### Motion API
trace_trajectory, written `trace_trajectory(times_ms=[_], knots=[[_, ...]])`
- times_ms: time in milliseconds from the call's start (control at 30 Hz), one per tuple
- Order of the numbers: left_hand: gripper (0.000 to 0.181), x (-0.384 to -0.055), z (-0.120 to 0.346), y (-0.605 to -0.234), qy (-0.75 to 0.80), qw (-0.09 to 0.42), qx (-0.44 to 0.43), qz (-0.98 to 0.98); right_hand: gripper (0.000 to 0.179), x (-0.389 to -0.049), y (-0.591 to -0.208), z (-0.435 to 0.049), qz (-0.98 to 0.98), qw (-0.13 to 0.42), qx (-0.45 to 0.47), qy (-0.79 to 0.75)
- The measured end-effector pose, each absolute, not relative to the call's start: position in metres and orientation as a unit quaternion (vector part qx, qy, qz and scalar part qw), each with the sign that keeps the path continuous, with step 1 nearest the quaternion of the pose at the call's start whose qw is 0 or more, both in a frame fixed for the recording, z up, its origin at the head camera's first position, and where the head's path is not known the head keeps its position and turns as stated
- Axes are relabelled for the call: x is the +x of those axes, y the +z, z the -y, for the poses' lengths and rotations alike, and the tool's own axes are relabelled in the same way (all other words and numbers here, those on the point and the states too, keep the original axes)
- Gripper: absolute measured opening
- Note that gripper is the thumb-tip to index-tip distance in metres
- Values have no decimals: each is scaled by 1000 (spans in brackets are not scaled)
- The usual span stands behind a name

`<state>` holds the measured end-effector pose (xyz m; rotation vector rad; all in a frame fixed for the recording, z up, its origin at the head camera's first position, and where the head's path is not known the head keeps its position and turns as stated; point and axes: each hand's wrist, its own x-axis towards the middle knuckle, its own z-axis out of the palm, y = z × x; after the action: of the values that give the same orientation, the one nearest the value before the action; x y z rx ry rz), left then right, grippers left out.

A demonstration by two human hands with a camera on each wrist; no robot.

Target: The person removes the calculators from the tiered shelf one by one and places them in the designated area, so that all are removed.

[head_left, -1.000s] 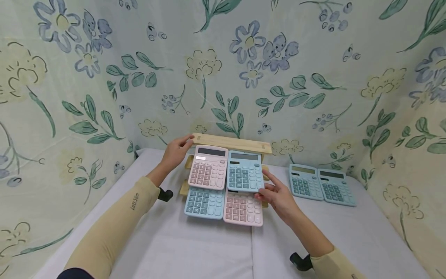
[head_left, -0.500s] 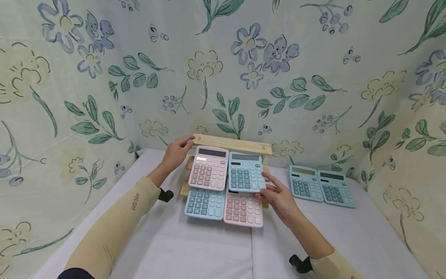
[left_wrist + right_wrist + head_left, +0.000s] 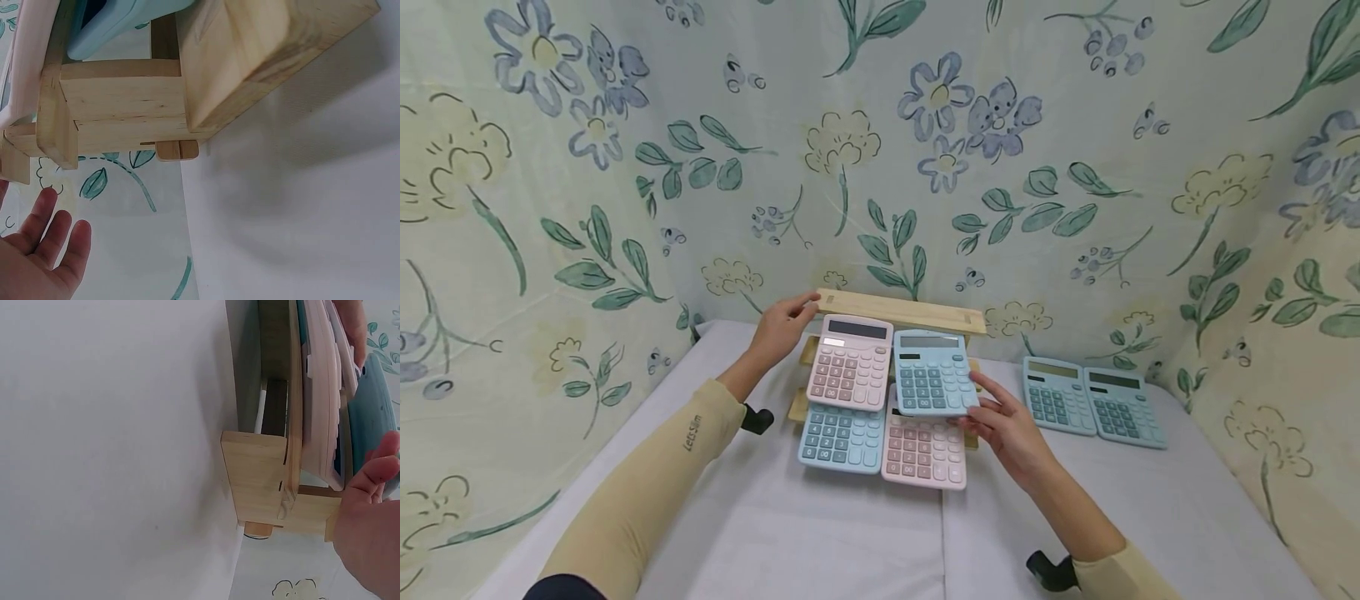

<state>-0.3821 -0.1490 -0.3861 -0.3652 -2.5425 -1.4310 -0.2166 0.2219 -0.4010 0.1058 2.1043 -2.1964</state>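
Observation:
In the head view a wooden rack (image 3: 901, 308) holds calculators in two tiers. My right hand (image 3: 1011, 433) pinches the lower right corner of the upper blue calculator (image 3: 934, 375), which leans slightly askew beside the upper pink calculator (image 3: 850, 360). Below them are a lower blue calculator (image 3: 842, 439) and a lower pink calculator (image 3: 923, 454), their tops covered. My left hand (image 3: 778, 329) touches the left end of the rack's top bar, its fingers loosely extended. The left wrist view shows those fingers (image 3: 78, 250) beside the wooden frame.
Two more blue calculators, the nearer one (image 3: 1058, 396) and its neighbour (image 3: 1124, 407), lie side by side to the right on the white-covered table (image 3: 760, 533). A floral curtain (image 3: 737, 225) rises behind and at both sides.
My right hand has shifted a little to the right with the upper blue calculator, which has tilted slightly. The gap beside the upper pink calculator is wider. My left hand stays at the rack.

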Motion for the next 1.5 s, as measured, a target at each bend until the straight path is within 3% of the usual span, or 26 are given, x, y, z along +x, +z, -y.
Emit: trace_trajectory(times_ms=[1167, 1500], knots=[[48, -381, 149, -386, -485, 100, -114, 861, 60, -198, -390, -238, -614, 26, 60, -786], [47, -383, 146, -387, -486, 102, -117, 860, 55, -199, -400, -236, -633, 47, 87, -768]])
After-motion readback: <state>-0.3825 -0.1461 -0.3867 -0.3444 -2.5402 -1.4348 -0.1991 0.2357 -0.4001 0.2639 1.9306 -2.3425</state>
